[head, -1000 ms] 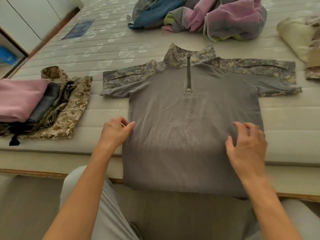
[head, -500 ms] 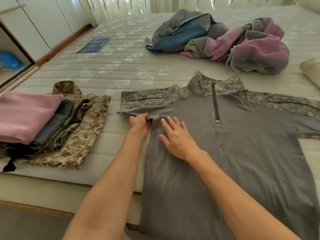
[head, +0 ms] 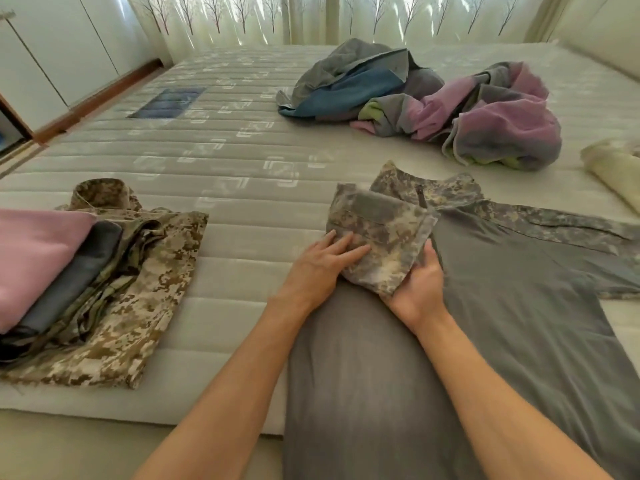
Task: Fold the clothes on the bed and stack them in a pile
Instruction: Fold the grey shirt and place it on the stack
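A grey shirt (head: 502, 306) with camouflage sleeves and collar lies flat at the near edge of the bed (head: 225, 188). Its left sleeve (head: 377, 237) is folded inward over the chest. My left hand (head: 325, 261) lies flat with straight fingers on the sleeve's outer fold. My right hand (head: 420, 282) holds the sleeve's cuff end, thumb on top and fingers under the cloth. A pile of folded clothes (head: 86, 282) sits to the left: a pink piece on top, a dark grey one, and camouflage garments beneath.
A heap of unfolded clothes (head: 433, 102), grey, blue, pink and green, lies at the far right of the mattress. A cream cloth (head: 616, 168) sits at the right edge. White cupboards (head: 52, 53) line the left wall, curtains hang behind.
The shirt's left sleeve, spread outward before, is now folded in over the chest. Both hands moved with it, my right hand now gripping its cuff. The view has tilted up and left.
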